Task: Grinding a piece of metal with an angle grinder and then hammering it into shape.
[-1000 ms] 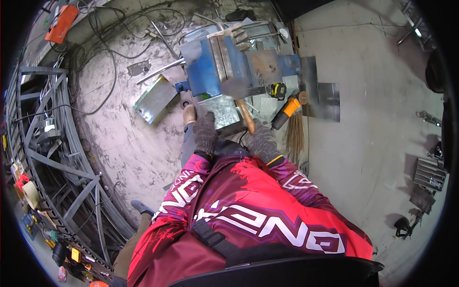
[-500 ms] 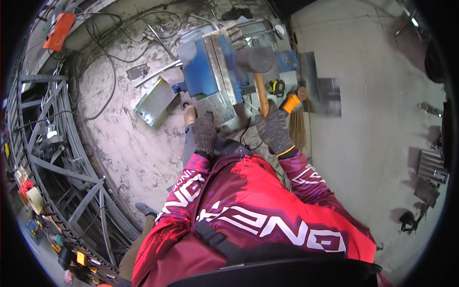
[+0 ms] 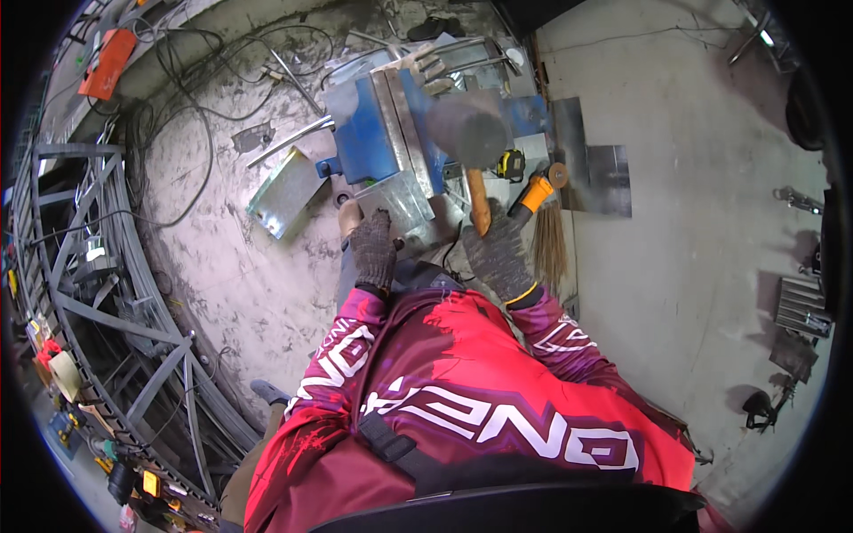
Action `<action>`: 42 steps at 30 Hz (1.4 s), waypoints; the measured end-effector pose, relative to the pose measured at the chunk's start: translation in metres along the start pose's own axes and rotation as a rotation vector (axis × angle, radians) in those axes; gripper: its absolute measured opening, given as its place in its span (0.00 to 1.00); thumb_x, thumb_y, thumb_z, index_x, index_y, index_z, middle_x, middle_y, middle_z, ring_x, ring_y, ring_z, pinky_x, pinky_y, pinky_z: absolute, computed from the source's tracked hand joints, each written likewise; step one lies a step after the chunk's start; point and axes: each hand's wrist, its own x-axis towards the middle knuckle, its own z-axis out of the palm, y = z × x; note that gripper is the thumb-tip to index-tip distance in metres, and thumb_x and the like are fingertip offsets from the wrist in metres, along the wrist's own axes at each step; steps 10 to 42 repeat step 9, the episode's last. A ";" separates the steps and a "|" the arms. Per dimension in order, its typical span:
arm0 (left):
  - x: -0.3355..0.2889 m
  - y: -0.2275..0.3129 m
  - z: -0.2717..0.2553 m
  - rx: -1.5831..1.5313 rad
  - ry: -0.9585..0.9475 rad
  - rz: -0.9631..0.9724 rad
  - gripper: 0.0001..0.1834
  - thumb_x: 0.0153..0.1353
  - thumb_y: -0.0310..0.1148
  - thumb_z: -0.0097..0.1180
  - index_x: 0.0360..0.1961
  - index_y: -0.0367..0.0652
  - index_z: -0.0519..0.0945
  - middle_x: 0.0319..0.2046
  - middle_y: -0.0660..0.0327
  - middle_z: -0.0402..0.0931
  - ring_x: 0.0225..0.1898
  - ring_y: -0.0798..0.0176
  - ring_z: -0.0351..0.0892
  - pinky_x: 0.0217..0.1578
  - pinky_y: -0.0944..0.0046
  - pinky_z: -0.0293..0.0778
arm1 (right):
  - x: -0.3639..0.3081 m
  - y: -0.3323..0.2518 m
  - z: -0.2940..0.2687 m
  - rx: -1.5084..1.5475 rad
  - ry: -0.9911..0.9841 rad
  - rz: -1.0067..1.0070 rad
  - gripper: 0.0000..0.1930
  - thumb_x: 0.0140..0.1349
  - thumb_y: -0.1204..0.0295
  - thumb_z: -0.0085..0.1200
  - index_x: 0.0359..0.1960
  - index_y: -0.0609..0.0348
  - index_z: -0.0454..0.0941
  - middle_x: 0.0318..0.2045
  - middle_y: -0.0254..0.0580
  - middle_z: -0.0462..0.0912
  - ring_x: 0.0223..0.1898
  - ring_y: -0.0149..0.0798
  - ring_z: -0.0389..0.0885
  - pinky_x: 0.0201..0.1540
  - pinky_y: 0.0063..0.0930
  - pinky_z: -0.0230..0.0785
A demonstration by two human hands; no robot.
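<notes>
Hammer (image 3: 473, 151) raised in head view, wooden handle running up and away from right hand (image 3: 499, 258), which is fisted round its lower end; blurred head hangs above blue vise (image 3: 373, 133). Left hand (image 3: 373, 250), gloved, lies flat, fingers spread, on bent metal sheet (image 3: 404, 200) clamped there, holding nothing. Sheet is just left of and below hammer head; left hand nearer. Grinder (image 3: 533, 191), tape measure (image 3: 510, 164), broom (image 3: 551, 244) just right; loose tray (image 3: 284, 191) on floor at left.

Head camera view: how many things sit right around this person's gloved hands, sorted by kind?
Gloved hands: 2, left hand and right hand
Hammers: 1, hammer
Blue vises: 1, vise
Bent sheet-metal pieces: 2, clamped sheet and floor piece
Orange-handled grinders: 1, grinder
Tape measures: 1, tape measure
Total: 8
</notes>
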 end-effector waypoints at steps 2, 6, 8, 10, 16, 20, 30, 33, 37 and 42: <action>0.006 0.001 -0.002 -0.071 0.158 0.097 0.20 0.48 0.30 0.67 0.44 0.39 0.78 0.32 0.50 0.80 0.33 0.49 0.80 0.34 0.53 0.74 | -0.008 -0.001 0.004 -0.029 -0.063 0.070 0.15 0.55 0.70 0.57 0.41 0.65 0.71 0.26 0.56 0.78 0.31 0.59 0.79 0.32 0.46 0.69; 0.013 0.007 -0.031 -0.612 0.260 -0.023 0.09 0.60 0.30 0.57 0.41 0.40 0.80 0.35 0.48 0.78 0.38 0.46 0.78 0.36 0.54 0.72 | -0.018 0.010 0.002 -0.014 -0.118 0.149 0.15 0.53 0.70 0.57 0.41 0.63 0.72 0.28 0.54 0.77 0.32 0.58 0.79 0.33 0.45 0.69; 0.018 0.011 -0.054 -0.514 0.292 0.093 0.09 0.61 0.31 0.59 0.41 0.41 0.80 0.36 0.48 0.78 0.39 0.48 0.78 0.40 0.53 0.72 | -0.018 0.015 0.000 -0.070 -0.092 0.187 0.15 0.52 0.71 0.57 0.41 0.63 0.72 0.29 0.53 0.79 0.34 0.54 0.82 0.35 0.45 0.70; 0.025 0.011 -0.069 -0.446 0.290 0.163 0.09 0.62 0.32 0.59 0.41 0.41 0.81 0.36 0.48 0.78 0.40 0.49 0.79 0.41 0.53 0.73 | -0.021 0.014 -0.002 0.106 -0.063 0.262 0.16 0.51 0.71 0.58 0.42 0.62 0.73 0.30 0.52 0.79 0.35 0.51 0.82 0.38 0.43 0.71; 0.025 0.011 -0.069 -0.446 0.290 0.163 0.09 0.62 0.32 0.59 0.41 0.41 0.81 0.36 0.48 0.78 0.40 0.49 0.79 0.41 0.53 0.73 | -0.021 0.014 -0.002 0.106 -0.063 0.262 0.16 0.51 0.71 0.58 0.42 0.62 0.73 0.30 0.52 0.79 0.35 0.51 0.82 0.38 0.43 0.71; 0.025 0.011 -0.069 -0.446 0.290 0.163 0.09 0.62 0.32 0.59 0.41 0.41 0.81 0.36 0.48 0.78 0.40 0.49 0.79 0.41 0.53 0.73 | -0.021 0.014 -0.002 0.106 -0.063 0.262 0.16 0.51 0.71 0.58 0.42 0.62 0.73 0.30 0.52 0.79 0.35 0.51 0.82 0.38 0.43 0.71; 0.025 0.011 -0.069 -0.446 0.290 0.163 0.09 0.62 0.32 0.59 0.41 0.41 0.81 0.36 0.48 0.78 0.40 0.49 0.79 0.41 0.53 0.73 | -0.021 0.014 -0.002 0.106 -0.063 0.262 0.16 0.51 0.71 0.58 0.42 0.62 0.73 0.30 0.52 0.79 0.35 0.51 0.82 0.38 0.43 0.71; 0.025 0.011 -0.069 -0.446 0.290 0.163 0.09 0.62 0.32 0.59 0.41 0.41 0.81 0.36 0.48 0.78 0.40 0.49 0.79 0.41 0.53 0.73 | -0.021 0.014 -0.002 0.106 -0.063 0.262 0.16 0.51 0.71 0.58 0.42 0.62 0.73 0.30 0.52 0.79 0.35 0.51 0.82 0.38 0.43 0.71; 0.025 0.011 -0.069 -0.446 0.290 0.163 0.09 0.62 0.32 0.59 0.41 0.41 0.81 0.36 0.48 0.78 0.40 0.49 0.79 0.41 0.53 0.73 | -0.021 0.014 -0.002 0.106 -0.063 0.262 0.16 0.51 0.71 0.58 0.42 0.62 0.73 0.30 0.52 0.79 0.35 0.51 0.82 0.38 0.43 0.71; 0.025 0.011 -0.069 -0.446 0.290 0.163 0.09 0.62 0.32 0.59 0.41 0.41 0.81 0.36 0.48 0.78 0.40 0.49 0.79 0.41 0.53 0.73 | -0.021 0.014 -0.002 0.106 -0.063 0.262 0.16 0.51 0.71 0.58 0.42 0.62 0.73 0.30 0.52 0.79 0.35 0.51 0.82 0.38 0.43 0.71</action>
